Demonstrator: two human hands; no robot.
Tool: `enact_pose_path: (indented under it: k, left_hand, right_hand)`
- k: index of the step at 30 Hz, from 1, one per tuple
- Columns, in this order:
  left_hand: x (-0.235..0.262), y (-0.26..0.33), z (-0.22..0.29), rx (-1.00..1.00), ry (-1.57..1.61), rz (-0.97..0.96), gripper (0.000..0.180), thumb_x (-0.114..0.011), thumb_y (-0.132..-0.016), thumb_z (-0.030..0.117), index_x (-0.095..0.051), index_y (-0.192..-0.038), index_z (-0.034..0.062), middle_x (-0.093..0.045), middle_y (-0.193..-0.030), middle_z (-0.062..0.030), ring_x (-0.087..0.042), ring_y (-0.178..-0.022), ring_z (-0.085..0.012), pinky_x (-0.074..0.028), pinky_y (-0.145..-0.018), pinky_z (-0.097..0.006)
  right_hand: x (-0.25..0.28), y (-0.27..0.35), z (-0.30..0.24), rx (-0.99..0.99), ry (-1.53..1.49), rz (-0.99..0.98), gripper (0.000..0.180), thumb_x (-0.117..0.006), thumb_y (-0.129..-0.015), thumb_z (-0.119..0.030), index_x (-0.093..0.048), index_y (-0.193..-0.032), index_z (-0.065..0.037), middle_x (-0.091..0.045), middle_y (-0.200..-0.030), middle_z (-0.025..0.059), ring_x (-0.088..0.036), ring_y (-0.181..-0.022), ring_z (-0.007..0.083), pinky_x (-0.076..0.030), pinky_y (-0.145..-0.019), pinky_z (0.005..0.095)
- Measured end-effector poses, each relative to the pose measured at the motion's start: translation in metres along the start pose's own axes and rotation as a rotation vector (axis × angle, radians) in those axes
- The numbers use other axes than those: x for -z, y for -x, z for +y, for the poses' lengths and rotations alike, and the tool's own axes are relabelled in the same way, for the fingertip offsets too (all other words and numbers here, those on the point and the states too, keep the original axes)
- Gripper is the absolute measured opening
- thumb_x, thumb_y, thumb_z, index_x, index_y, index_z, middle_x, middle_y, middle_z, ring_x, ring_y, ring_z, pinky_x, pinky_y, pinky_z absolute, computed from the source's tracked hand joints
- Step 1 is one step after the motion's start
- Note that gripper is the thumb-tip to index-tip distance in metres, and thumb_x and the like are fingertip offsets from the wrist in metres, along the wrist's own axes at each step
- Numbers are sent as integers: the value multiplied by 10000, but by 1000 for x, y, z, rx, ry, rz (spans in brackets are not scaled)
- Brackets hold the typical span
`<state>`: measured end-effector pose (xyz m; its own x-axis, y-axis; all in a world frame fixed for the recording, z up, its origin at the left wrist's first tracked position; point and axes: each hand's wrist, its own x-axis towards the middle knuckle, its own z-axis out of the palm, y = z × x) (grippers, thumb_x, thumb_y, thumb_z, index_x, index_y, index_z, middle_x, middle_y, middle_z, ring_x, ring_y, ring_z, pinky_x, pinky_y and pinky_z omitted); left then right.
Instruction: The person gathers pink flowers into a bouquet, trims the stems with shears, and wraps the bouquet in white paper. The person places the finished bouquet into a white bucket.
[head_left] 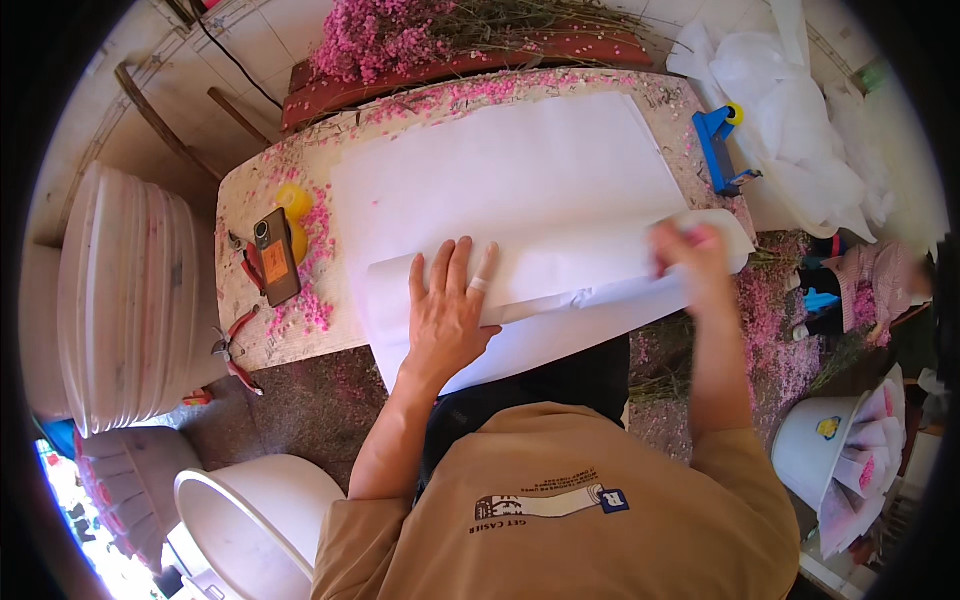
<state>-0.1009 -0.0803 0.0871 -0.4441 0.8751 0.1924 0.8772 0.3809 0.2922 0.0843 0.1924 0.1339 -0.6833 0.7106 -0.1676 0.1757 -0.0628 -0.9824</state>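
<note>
A roll of white paper lies across the near part of the table, on top of flat white sheets. My left hand rests on the roll's left part, palm down with fingers spread; a pale band circles one finger. At the roll's right end is my right hand, smeared by motion. Its fingers look bent, and a spot of pink shows beside them, but whether they hold anything is unclear. The paper's near edge hangs over the table's front, close to my body. What is inside the roll is hidden.
Pink dried flowers lie on a red bench behind the table. A blue tape dispenser stands at right; a phone and red-handled pliers lie left. White tubs flank me, and stacked pale basins stand at left.
</note>
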Motion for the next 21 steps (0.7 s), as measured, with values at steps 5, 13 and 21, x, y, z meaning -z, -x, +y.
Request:
enact_pose_path:
  k: [5,13,21]
  left_hand:
    - [-2,-4,-2,-4,42,-22,1117,-961,-603,311,-419,-1557,100,-425,-1564,-161,-405,-1449,-357,-252,-1206,-578]
    - [-27,-17,5,174,44,216,762,-789,-827,486,-583,-1411,41,-582,-1428,-161,-495,-1362,-337,-301,-1175,-547]
    - [-32,-19,6,131,-97,285,282,-617,-972,253,-716,-1027,-5,-632,-1385,-154,-552,-1310,-334,-339,-1142,-545]
  right_hand:
    - [-118,17,47,-93,460,-276,346,-790,-917,-287,-699,-723,-15,-640,-586,67,-630,-515,157,-507,-499,318]
    - [-96,24,45,255,1332,-251,529,-841,-776,-511,-670,-640,-29,-652,-625,165,-664,-614,383,-510,-571,449]
    - [86,-59,-9,52,342,248,205,-791,-918,-276,-724,-842,-99,-602,-664,-46,-510,-572,52,-391,-529,223]
